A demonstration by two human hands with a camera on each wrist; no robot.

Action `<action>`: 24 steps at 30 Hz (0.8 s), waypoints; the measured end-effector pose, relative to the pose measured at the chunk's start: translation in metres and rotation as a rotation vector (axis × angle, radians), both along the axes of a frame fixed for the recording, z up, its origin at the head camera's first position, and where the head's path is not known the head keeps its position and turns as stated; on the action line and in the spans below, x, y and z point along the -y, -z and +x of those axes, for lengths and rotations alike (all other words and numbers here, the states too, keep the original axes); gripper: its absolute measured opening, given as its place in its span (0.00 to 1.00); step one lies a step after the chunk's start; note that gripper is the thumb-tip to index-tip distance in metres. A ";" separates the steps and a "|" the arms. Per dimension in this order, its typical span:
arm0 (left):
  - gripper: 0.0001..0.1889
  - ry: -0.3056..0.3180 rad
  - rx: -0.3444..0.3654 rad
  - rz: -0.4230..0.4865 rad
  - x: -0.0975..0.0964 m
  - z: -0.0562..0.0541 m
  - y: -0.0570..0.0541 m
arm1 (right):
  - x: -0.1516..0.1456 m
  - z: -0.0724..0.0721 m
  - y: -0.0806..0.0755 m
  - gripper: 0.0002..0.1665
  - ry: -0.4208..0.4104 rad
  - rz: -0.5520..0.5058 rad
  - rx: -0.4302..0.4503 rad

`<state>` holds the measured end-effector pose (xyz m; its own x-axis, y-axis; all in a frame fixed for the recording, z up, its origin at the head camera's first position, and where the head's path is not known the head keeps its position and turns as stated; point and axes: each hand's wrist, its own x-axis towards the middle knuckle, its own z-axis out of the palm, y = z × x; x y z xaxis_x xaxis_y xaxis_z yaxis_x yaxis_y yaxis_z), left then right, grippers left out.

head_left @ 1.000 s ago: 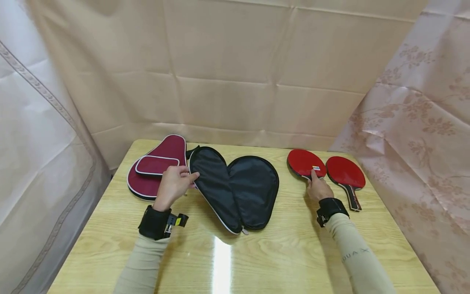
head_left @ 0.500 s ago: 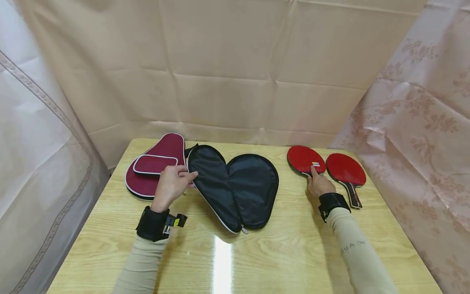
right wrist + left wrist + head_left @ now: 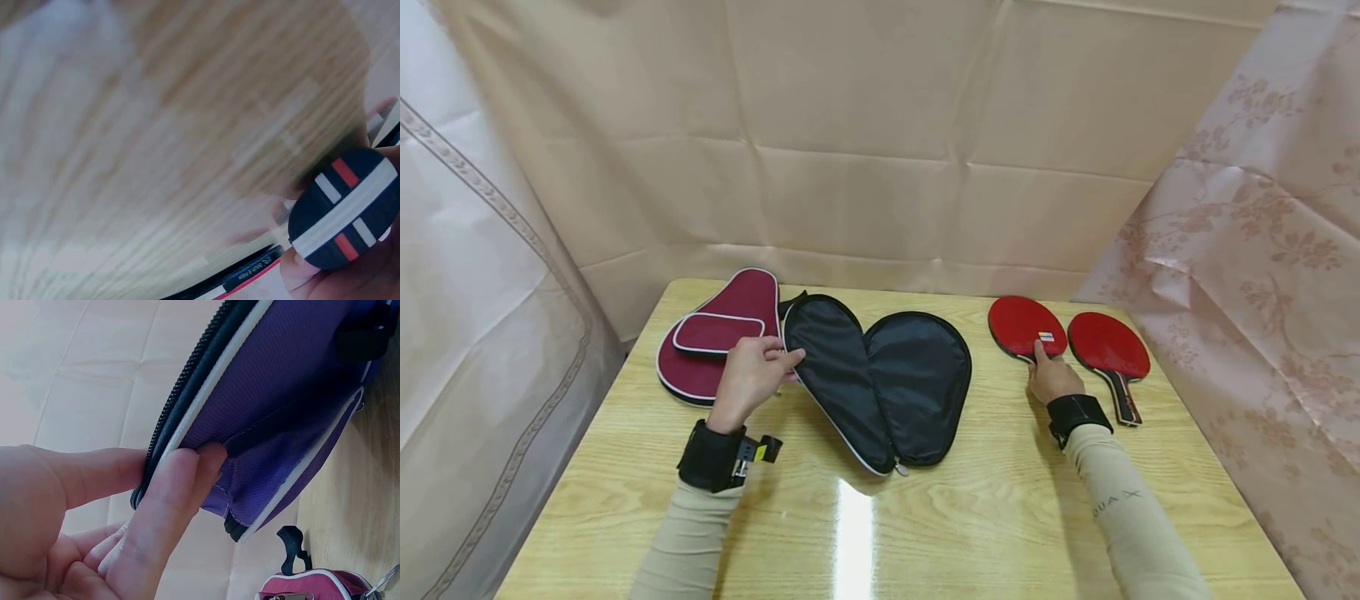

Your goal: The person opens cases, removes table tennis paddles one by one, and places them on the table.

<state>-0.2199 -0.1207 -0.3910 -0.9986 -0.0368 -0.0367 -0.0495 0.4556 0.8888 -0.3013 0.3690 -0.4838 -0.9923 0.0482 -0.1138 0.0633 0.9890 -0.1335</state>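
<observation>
In the head view a table tennis paddle case [image 3: 917, 387] lies unzipped, its black lining showing. My left hand [image 3: 748, 379] pinches the left edge of its raised flap between thumb and fingers. The left wrist view shows this flap's purple outside [image 3: 269, 375] with white piping, a black zipper edge and a gaping pocket. Over on the right, my right hand [image 3: 1054, 379] grips the handle of a red table tennis paddle [image 3: 1022, 321], index finger on the red face by a small label. The striped handle end [image 3: 344, 209] shows in the right wrist view.
A second red paddle [image 3: 1105, 342] lies just right of the gripped one, handle toward me. Left of the opened case is a burgundy paddle case [image 3: 748, 296] with white piping, partly behind my left hand. Cloth curtains [image 3: 880, 208] border the wooden table [image 3: 962, 533].
</observation>
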 end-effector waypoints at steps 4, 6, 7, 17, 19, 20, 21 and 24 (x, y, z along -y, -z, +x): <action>0.17 0.002 0.006 -0.009 0.000 0.001 0.000 | 0.001 0.001 0.001 0.35 -0.004 0.024 0.000; 0.16 -0.001 0.004 -0.018 0.001 0.001 0.000 | 0.001 0.001 0.001 0.35 -0.003 0.035 0.007; 0.15 -0.002 0.001 -0.019 0.001 0.001 0.000 | 0.001 0.000 0.001 0.35 -0.002 0.038 0.010; 0.13 0.007 -0.005 -0.017 0.001 0.001 -0.002 | 0.004 -0.002 -0.003 0.36 0.027 0.040 0.053; 0.14 0.006 -0.002 -0.016 0.001 0.001 -0.002 | 0.004 -0.001 -0.003 0.36 0.030 0.036 0.072; 0.14 0.005 -0.001 -0.015 0.000 0.001 -0.002 | 0.004 -0.001 -0.004 0.36 0.032 0.035 0.079; 0.14 0.004 -0.001 -0.013 0.000 0.001 -0.002 | 0.004 -0.001 -0.004 0.37 0.039 0.037 0.086; 0.15 0.007 -0.004 -0.007 0.000 0.000 -0.001 | 0.010 0.002 -0.008 0.38 0.094 0.031 0.050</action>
